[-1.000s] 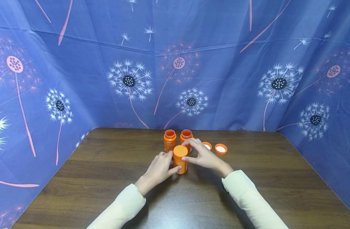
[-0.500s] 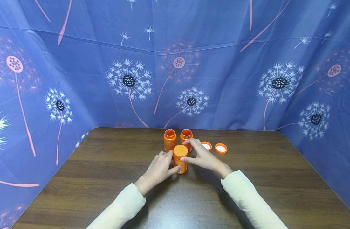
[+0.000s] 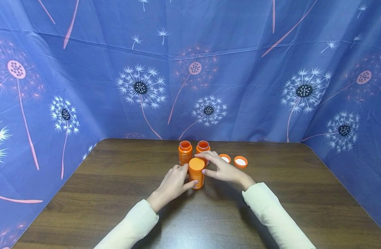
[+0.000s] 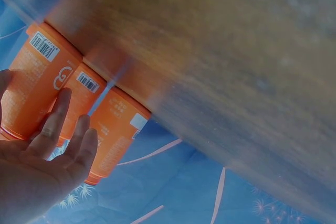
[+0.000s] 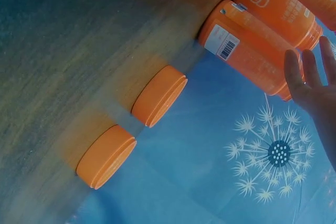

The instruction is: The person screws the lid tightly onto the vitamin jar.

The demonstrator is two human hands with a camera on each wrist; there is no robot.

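Observation:
In the head view, an orange screw-top bottle (image 3: 197,180) stands upright at the table's middle, its orange lid (image 3: 197,165) on top. My left hand (image 3: 173,185) holds the bottle's body from the left, thumb on the near side. My right hand (image 3: 224,169) has its thumb at the lid's right edge and its fingers over the far edge. Behind stand two uncapped orange bottles, a left one (image 3: 185,154) and a right one (image 3: 203,146), the latter partly hidden by my right hand. Thumb and fingers flank the held bottle (image 4: 34,82) in the left wrist view.
Two removed orange lids, a nearer-in one (image 3: 225,158) and an outer one (image 3: 241,162), lie white inside up, right of the bottles. The brown wooden table (image 3: 287,186) ends at a blue dandelion-print cloth (image 3: 246,86) at back and sides.
My right thumb has shifted slightly right round the lid's edge, and the right fingers now reach farther over the lid's far side. The left hand and bottle stay put.

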